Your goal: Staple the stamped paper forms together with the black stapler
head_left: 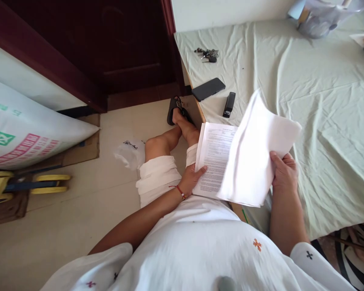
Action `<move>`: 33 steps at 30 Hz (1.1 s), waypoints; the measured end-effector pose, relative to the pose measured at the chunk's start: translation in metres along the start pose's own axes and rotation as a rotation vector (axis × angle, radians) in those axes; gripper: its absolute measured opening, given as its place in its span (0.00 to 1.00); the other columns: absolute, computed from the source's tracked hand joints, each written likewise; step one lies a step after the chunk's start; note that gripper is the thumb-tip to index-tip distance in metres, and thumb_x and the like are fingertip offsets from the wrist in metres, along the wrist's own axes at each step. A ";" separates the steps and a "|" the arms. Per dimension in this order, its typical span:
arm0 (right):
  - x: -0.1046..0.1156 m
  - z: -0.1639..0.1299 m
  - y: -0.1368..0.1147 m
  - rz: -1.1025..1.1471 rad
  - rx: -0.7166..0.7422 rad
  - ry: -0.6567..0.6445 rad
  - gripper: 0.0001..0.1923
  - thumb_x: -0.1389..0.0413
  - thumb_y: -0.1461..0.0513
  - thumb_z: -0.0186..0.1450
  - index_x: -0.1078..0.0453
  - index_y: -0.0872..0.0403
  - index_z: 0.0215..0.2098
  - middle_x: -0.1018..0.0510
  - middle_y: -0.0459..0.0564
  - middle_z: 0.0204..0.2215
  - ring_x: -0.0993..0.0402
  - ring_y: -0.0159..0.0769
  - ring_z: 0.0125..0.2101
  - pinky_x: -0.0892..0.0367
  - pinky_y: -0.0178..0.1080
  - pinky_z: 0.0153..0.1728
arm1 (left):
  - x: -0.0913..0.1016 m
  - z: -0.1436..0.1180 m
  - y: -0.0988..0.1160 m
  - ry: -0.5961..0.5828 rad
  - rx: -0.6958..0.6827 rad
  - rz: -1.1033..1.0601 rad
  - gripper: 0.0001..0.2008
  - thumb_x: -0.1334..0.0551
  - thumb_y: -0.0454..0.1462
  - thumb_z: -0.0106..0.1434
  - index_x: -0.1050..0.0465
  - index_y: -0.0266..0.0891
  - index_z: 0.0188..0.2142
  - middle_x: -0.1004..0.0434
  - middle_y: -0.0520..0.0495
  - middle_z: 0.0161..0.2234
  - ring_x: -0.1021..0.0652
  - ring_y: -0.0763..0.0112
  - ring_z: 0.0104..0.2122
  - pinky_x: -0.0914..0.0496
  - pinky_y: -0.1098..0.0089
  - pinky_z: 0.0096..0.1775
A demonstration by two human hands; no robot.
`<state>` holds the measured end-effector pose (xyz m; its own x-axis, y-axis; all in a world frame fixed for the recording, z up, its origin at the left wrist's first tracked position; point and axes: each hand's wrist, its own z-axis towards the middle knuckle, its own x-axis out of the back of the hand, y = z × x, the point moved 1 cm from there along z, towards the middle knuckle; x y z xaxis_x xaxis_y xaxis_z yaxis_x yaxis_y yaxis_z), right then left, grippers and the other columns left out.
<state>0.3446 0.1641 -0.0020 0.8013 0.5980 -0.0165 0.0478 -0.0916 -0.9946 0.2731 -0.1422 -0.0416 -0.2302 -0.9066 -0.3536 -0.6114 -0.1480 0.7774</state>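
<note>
A stack of printed papers (216, 161) rests at my lap beside the cloth-covered table. My left hand (191, 178) grips its left edge, thumb on top of the printed page and fingers underneath. My right hand (285, 171) is closed on the right edge of several lifted sheets (251, 153), which are folded back from the stack and curve upward. Their visible sides look blank white. Part of the printed text is covered by these sheets. Just beyond the papers lies a small black object, seemingly a stapler (229, 105).
On the light green tablecloth (327, 133) lie a black phone (208, 89) and a bunch of keys (208, 54). A plastic bag with things in it (318, 20) stands at the far right. Leftward are a big printed sack (33, 129) and a clear plastic bag (129, 153) on the floor.
</note>
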 end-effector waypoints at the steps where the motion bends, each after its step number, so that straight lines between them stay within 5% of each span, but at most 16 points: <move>1: -0.004 -0.004 0.000 0.000 -0.023 -0.011 0.19 0.30 0.54 0.52 0.25 0.53 0.38 0.17 0.49 0.35 0.26 0.34 0.27 0.28 0.38 0.30 | 0.000 0.000 0.000 0.005 -0.004 0.011 0.31 0.21 0.54 0.47 0.17 0.36 0.44 0.13 0.39 0.45 0.16 0.51 0.45 0.25 0.53 0.52; 9: -0.016 -0.017 0.007 -0.429 0.031 -0.154 0.18 0.36 0.51 0.58 0.23 0.53 0.42 0.20 0.48 0.31 0.27 0.37 0.28 0.33 0.37 0.27 | -0.004 -0.002 0.003 -0.007 0.022 0.014 0.22 0.25 0.50 0.50 0.16 0.37 0.38 0.13 0.44 0.38 0.18 0.49 0.45 0.27 0.57 0.51; 17: -0.015 -0.016 0.007 -0.424 0.044 -0.207 0.20 0.37 0.49 0.58 0.23 0.52 0.44 0.19 0.50 0.33 0.28 0.38 0.29 0.33 0.37 0.26 | 0.001 -0.003 -0.002 0.025 0.028 0.054 0.09 0.31 0.43 0.51 0.21 0.39 0.27 0.17 0.50 0.29 0.21 0.58 0.37 0.30 0.65 0.40; 23: -0.010 -0.012 0.006 -0.423 0.041 -0.190 0.20 0.37 0.50 0.59 0.23 0.53 0.44 0.19 0.48 0.33 0.28 0.36 0.28 0.33 0.37 0.27 | 0.000 0.001 -0.002 0.029 -0.045 0.091 0.15 0.30 0.50 0.56 0.21 0.42 0.34 0.17 0.50 0.36 0.22 0.60 0.42 0.30 0.66 0.48; 33: -0.014 -0.014 0.010 -0.403 0.017 -0.213 0.19 0.36 0.50 0.59 0.24 0.53 0.43 0.20 0.48 0.32 0.29 0.36 0.27 0.33 0.38 0.27 | 0.006 0.007 -0.005 -0.003 -0.282 0.271 0.23 0.36 0.58 0.64 0.26 0.41 0.35 0.26 0.52 0.33 0.28 0.67 0.37 0.34 0.71 0.44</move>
<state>0.3419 0.1437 -0.0106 0.5801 0.7339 0.3533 0.3197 0.1938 -0.9275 0.2698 -0.1443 -0.0514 -0.3575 -0.9266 -0.1168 -0.2959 -0.0062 0.9552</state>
